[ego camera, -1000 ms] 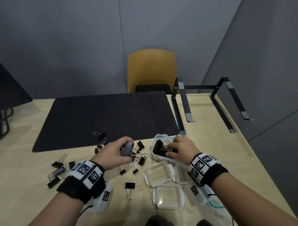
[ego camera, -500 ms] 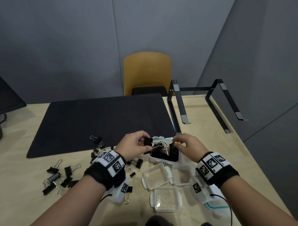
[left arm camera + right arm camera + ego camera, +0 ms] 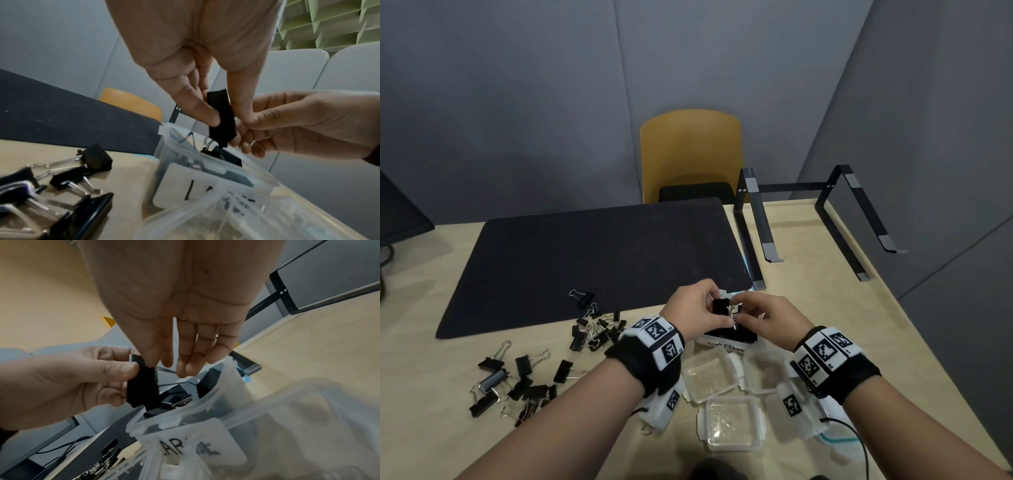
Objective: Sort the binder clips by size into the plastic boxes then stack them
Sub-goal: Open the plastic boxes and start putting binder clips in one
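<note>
My left hand (image 3: pixel 698 308) pinches a large black binder clip (image 3: pixel 720 306) by its body, thumb on one side and fingers on the other. It is held just above a clear plastic box (image 3: pixel 722 346) labelled LARGE (image 3: pixel 197 449), which holds several large clips. In the right wrist view, my right hand (image 3: pixel 760 317) pinches the silver wire handle (image 3: pixel 164 369) of that clip (image 3: pixel 141 386). Three clear boxes lie nearer me: one (image 3: pixel 710 373), another (image 3: pixel 765 373) and a third (image 3: pixel 732 425). Loose black clips lie in a heap (image 3: pixel 595 330) and a second group (image 3: pixel 510 380) at the left.
A black mat (image 3: pixel 592 260) covers the table's far middle, with one clip (image 3: pixel 582 296) on its near edge. A black metal stand (image 3: pixel 808 219) sits at the back right. A yellow chair (image 3: pixel 690 154) stands behind the table. The table's edge runs close at the right.
My left hand lifted the large clip from the table and carried it right, over the labelled box. My right hand rose from inside the box and took the clip's handle.
</note>
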